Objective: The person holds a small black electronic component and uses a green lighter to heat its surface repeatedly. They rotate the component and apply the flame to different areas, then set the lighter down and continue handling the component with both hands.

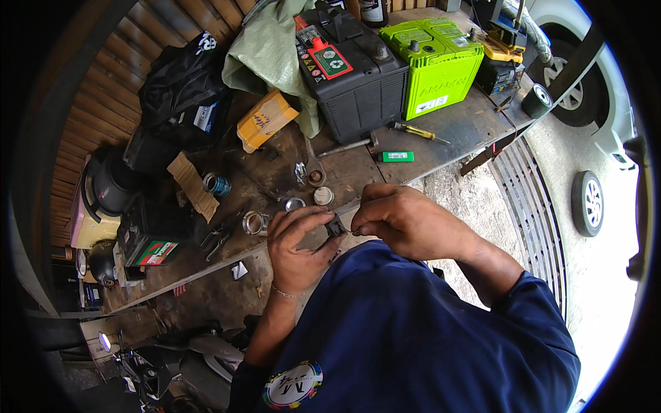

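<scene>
My left hand [297, 248] pinches a small dark part [335, 227] between thumb and fingers, just off the workbench's front edge. Close against it on the right, my right hand [406, 221] has its thumb and forefinger pressed together; whatever is between them is too small to make out. Beyond my left hand, a round whitish cap-like piece [323, 196] sits near the bench edge. Beside it lie a metal ring [295, 204] and a round metal cup [254, 222]. A metal rod with a ringed end [315, 172] lies farther back.
On the bench [351, 172] stand a black car battery [358, 82] and a lime green battery [441, 69]. A yellow screwdriver [420, 133], a green box [396, 157], an orange-yellow box [267, 120] and a blue can [217, 184] lie around. A motorcycle [200, 358] is at lower left.
</scene>
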Available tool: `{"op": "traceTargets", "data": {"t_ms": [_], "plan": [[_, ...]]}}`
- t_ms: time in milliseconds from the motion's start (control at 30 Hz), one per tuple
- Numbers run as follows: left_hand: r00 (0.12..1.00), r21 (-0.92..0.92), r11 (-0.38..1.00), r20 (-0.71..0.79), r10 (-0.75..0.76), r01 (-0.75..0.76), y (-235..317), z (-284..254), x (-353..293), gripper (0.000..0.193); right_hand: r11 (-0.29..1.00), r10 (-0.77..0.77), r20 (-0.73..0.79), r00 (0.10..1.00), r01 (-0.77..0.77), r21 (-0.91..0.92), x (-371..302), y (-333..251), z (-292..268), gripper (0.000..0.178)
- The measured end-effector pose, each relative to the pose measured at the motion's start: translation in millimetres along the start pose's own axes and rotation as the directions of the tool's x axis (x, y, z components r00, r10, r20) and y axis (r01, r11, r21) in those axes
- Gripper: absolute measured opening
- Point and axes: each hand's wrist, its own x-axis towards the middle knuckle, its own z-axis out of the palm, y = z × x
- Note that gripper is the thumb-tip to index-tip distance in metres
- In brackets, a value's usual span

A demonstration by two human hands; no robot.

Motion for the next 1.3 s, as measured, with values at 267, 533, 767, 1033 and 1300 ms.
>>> {"op": "traceTargets", "data": {"t_ms": [267,533,767,1033,1300], "plan": [[1.000,0.009,1.000,-0.004,-0.008,0.008,-1,1,-2,0.048,1.000,-0.015,0.010,1.000,0.016,-0.024,3,1,3,0.009],[0.999,0.022,0.999,-0.024,-0.023,0.023,0,0,-5,0.048,1.000,-0.012,0.004,1.000,0.012,-0.010,1,-4,6,0.010],[0.999,0.033,0.999,-0.039,-0.004,0.006,0,0,-6,0.046,1.000,-0.001,0.011,1.000,0.001,-0.012,2,-5,6,0.010],[0.997,-0.033,0.999,-0.063,-0.035,0.033,2,1,-8,0.050,0.995,0.100,-0.003,0.995,-0.100,-0.016,0,-8,2,0.013],[0.995,-0.020,1.000,-0.097,-0.024,0.022,4,0,-3,0.046,0.995,0.098,-0.078,0.992,-0.096,0.029,-3,-9,5,0.012]]}}
